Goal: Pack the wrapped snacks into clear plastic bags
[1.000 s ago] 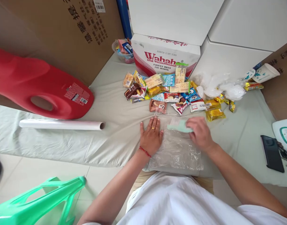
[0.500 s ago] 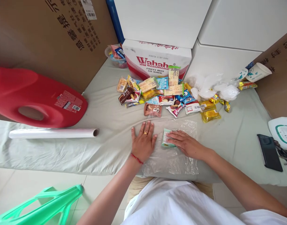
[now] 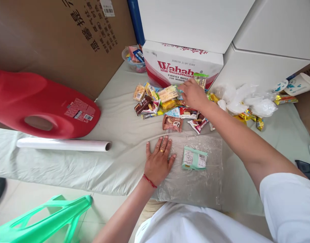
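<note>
The left hand [image 3: 158,162] lies flat, fingers spread and grasping nothing, pinning the left edge of a clear plastic sheet [image 3: 195,175] spread on the cloth-covered counter [image 3: 114,114]. A pale green snack packet [image 3: 194,158] lies label-up on that sheet, just beside the left hand but apart from it. The right hand [image 3: 192,94] reaches into the snack pile [image 3: 170,104]; its fingers curl over a packet, though whether they grip one cannot be told. The step looks like gathering snacks onto the sheet; closing on one packet cleanly seems the next need. The sheet's near edge overhangs the counter front; open cloth lies left, toward the white roll [image 3: 63,145].
</note>
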Demonstrator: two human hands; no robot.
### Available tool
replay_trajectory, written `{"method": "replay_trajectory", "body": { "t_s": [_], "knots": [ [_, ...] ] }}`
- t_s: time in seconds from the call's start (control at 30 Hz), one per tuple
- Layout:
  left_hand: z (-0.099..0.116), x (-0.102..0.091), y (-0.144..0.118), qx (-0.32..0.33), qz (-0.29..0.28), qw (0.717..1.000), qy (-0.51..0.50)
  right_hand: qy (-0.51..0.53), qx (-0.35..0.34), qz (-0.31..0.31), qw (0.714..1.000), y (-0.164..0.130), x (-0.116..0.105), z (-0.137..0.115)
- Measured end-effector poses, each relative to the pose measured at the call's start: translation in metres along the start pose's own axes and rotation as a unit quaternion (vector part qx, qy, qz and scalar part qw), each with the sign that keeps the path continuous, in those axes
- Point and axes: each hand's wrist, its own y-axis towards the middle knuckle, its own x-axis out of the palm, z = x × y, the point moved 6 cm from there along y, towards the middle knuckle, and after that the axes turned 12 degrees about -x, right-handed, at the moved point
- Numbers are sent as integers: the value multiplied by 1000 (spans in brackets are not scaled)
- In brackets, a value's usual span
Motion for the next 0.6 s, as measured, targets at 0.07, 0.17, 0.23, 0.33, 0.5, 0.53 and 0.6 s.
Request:
{"method": "replay_trajectory", "body": {
  "t_s": [0.07, 0.17, 0.23, 0.33, 0.5, 0.53, 0.6],
  "knots": [
    [-1, 0, 0, -2, 2, 1000, 1, 8, -55, -39, 998, 26, 22, 4],
    [-1, -1, 0, -5, 1, 1000, -2, 16, -64, -125, 990, 48, 54, 12],
    [-1, 0, 0, -6, -3, 1000, -5, 7, -39, -144, 989, 52, 62, 15],
    [-1, 0, 0, -7, -7, 1000, -12, -18, -25, -84, 996, 39, 41, 8],
    [-2, 0, -1, -3, -10, 1000, -27, 8, 66, 24, 997, -53, -22, -12],
    [-2, 0, -1, -3, -10, 1000, -30, 27, 102, 29, 994, -81, -29, -15],
    [-2, -1, 0, -3, -9, 999, -33, 57, 194, 34, 979, -139, -36, -15]
  ]
}}
